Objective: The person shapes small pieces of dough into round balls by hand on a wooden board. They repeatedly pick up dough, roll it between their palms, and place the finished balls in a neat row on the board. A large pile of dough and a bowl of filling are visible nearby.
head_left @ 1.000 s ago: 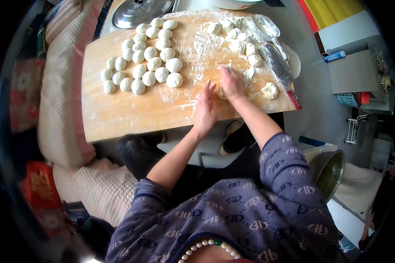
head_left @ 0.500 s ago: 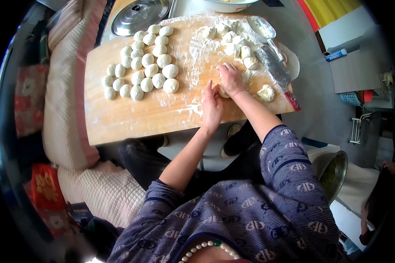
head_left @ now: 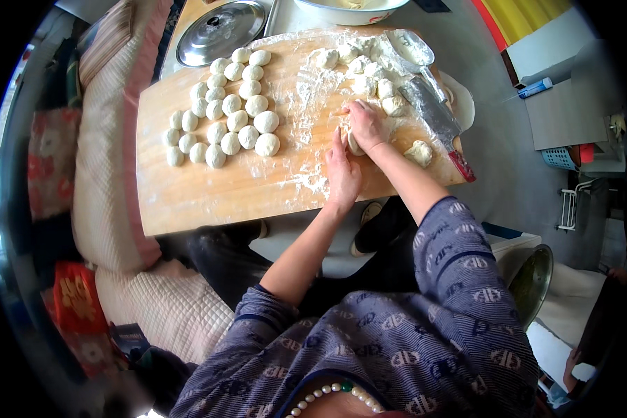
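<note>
A small piece of dough (head_left: 354, 145) lies on the floury board, mostly hidden between my two hands. My right hand (head_left: 366, 125) is curled over its right and far side, fingertips bent inward. Against its left side rests my left hand (head_left: 343, 173), the fingers pointing away from me and the thumb on the dough. Beyond my right hand sit several rough, floured dough lumps (head_left: 395, 106). One loose lump (head_left: 419, 153) is to the right of my right wrist. Several smooth, round dough balls (head_left: 231, 104) stand in rows on the left.
A cleaver (head_left: 432, 108) with a red handle lies along the wooden board's (head_left: 209, 198) right edge, beside a flour scoop (head_left: 411, 47). Past the far edge are a metal lid (head_left: 223, 31) and a white bowl (head_left: 352, 12). A quilted couch (head_left: 104, 167) flanks the left side.
Both hands stay around the same dough piece, with the left hand turned slightly and pressed closer to it. The whole view has shifted a little; the other dough lies as before.
</note>
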Motion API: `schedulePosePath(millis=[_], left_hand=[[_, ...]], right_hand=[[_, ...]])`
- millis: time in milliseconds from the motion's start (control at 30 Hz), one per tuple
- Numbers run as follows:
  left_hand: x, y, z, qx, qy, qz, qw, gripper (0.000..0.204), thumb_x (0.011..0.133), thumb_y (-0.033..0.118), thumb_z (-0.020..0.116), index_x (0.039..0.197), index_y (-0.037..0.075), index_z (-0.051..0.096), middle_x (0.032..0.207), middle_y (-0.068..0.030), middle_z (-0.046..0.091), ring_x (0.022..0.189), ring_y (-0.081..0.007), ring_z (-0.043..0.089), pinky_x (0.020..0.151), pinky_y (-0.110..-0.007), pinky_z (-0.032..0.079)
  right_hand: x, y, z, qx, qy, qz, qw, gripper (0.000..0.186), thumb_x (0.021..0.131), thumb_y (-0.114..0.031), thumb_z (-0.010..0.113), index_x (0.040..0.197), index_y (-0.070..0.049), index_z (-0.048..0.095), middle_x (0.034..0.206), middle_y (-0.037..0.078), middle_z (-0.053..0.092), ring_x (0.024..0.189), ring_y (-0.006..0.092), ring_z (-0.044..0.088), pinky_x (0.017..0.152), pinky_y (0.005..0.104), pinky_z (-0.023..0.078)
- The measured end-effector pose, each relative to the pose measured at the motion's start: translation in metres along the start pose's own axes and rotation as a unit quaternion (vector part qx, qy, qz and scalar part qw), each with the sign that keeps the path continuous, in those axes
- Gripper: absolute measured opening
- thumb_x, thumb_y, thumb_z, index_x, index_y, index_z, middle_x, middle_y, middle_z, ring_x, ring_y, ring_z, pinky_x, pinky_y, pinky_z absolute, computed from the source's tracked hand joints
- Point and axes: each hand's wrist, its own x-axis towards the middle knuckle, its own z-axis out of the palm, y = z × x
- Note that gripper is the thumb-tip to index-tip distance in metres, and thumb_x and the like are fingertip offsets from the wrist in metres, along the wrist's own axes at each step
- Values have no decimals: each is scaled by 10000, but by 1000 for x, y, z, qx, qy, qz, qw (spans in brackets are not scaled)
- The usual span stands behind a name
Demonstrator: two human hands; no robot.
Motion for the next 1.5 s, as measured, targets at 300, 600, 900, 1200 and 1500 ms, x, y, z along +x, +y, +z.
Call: schedulePosePath(millis=[300,600,900,1200,1500], left_hand=[[11,-1,1,-40,6,2,999,815,747,-145,410,1520,25,212,1413,-236,496,1224,-354,536,1071,-402,393],[4,9,0,-97,-4,-4,995,802,748,-160,399,1513,15,229,1416,-248,474,1269,-352,505,1084,-416,384],[18,6,10,-135,18,66,988,792,711,-160,366,1485,-65,228,1390,-279,476,1306,-420,421,1124,-430,313],[30,-6,3,-47,-4,32,998,777,755,-166,382,1501,-34,207,1431,-280,437,1319,-413,429,1110,-431,336],[27,-2,0,-178,0,5,984,832,713,-204,344,1512,-17,203,1464,-257,416,1381,-325,400,1146,-383,307]], right_hand=[[5,10,-9,-60,17,-66,996,83,857,-109,538,877,-92,617,874,109,630,877,323,605,817,424,474],[-17,0,-3,41,22,1,999,82,849,-99,543,856,-85,623,830,98,636,820,337,623,754,448,490],[-7,-9,10,143,6,71,987,89,846,-103,523,811,-63,594,755,117,610,727,339,610,692,414,502],[20,1,0,-39,-9,-68,997,80,843,-61,520,854,-78,598,873,127,641,847,332,617,716,430,492],[15,12,4,-15,26,-38,999,95,863,-83,496,836,-86,587,838,116,633,862,348,613,752,457,489]])
